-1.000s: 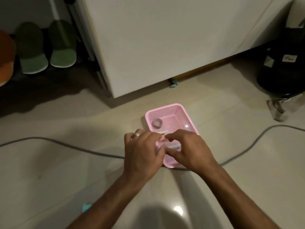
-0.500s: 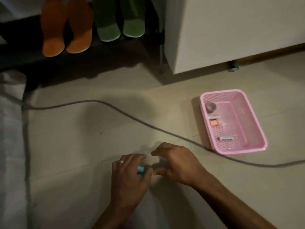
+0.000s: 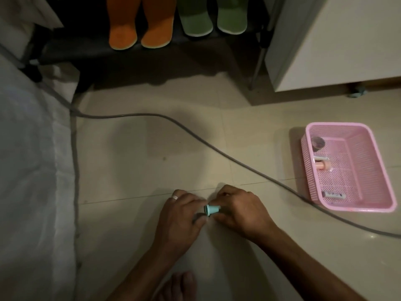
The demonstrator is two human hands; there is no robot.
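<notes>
- Pinching a small light-blue flared plastic piece from both ends, the left hand and the right hand now meet low over the beige tiled floor; whether the piece touches the tiles, I cannot tell.
- A second ago both hands were inside the pink perforated plastic basket; now they are well apart from it, to its left and on the near side of the grey cable.
- Half a second ago only a sliver of blue showed under the left hand; now its flared body is exposed between the two sets of fingertips.
- Each hand's grip is clamped on the piece: left on the wide end, right on the narrow end.
- My reading: the basket sorting is paused, and the piece is probably being pulled apart, twisted or inspected.
- The basket holds a grey ring, a peach bottle and a white tube, as half a second ago.
</notes>
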